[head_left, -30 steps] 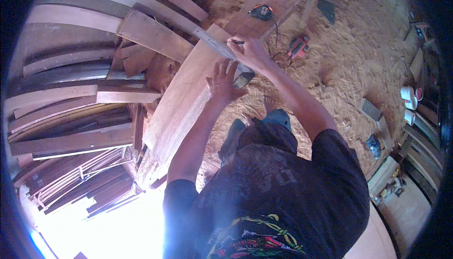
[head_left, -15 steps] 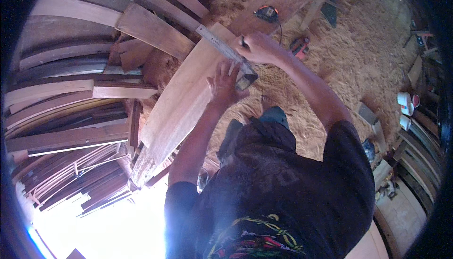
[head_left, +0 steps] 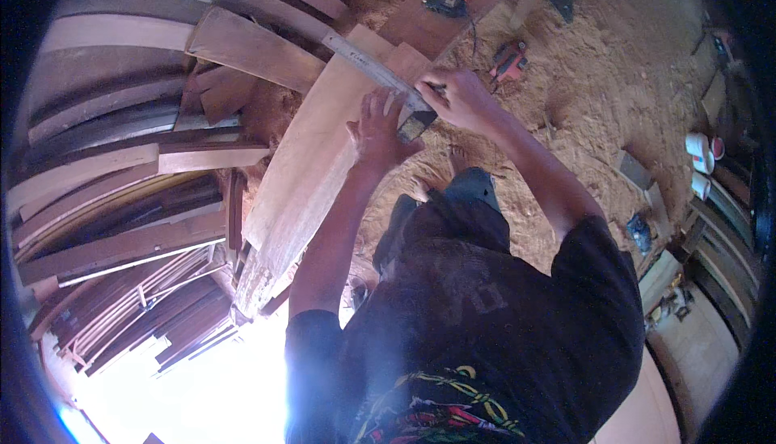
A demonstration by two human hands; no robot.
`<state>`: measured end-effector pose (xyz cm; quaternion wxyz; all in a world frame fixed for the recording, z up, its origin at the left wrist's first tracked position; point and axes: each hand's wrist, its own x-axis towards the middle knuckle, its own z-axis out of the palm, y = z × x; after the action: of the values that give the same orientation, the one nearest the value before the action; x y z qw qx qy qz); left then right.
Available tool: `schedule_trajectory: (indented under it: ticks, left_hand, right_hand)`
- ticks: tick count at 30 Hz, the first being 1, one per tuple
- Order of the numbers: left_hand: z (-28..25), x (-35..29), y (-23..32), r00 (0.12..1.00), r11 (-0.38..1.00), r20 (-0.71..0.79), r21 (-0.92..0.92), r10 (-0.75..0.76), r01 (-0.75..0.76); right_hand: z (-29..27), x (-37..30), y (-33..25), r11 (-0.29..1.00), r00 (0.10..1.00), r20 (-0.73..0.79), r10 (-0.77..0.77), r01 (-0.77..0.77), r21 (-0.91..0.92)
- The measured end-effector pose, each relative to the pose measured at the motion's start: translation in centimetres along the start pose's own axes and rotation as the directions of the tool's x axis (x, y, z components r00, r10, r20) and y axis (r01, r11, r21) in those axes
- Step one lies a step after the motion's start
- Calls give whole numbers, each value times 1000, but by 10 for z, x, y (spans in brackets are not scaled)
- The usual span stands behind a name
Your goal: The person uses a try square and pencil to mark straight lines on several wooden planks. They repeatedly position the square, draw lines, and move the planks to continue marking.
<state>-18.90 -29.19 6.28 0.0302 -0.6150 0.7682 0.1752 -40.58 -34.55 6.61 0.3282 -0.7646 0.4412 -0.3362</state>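
Note:
A long pale wooden board runs slantwise in front of me. Across its far part lies a try square with a metal blade, its dark-edged stock against the board's near right edge. My left hand rests with fingers spread on the board, fingertips at the blade and thumb side near the stock. Beside the blade's right end, my right hand is closed in a pinch around a small dark pencil-like thing, mostly hidden by the fingers.
A tape measure lies on a reddish-brown plank beyond the board. A red and black power tool sits on the sawdust-covered floor. Stacked timber fills the left side. White containers and more planks stand at right.
My right hand has moved rightward along the blade toward the stock. The left hand keeps its place on the board and square. The whole view has shifted slightly.

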Motion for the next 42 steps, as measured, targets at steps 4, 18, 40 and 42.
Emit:
schedule_trajectory:
  ticks: [4,18,40,42]
  left_hand:
    - [0,3,1,1000,1000,-13,22,12,-12]
    - [-5,-16,-8,998,996,10,72,55,-55]
    - [1,-12,-8,997,995,-28,68,77,-75]
    - [1,-12,-8,996,993,-37,84,83,-80]
  right_hand:
    - [-13,-61,-3,973,973,-6,230,-230,-15]
    - [159,-76,-11,367,713,48,700,-417,831]
    - [148,-72,-12,350,736,40,676,-368,862]
    - [150,-71,-12,368,746,7,666,-336,867]
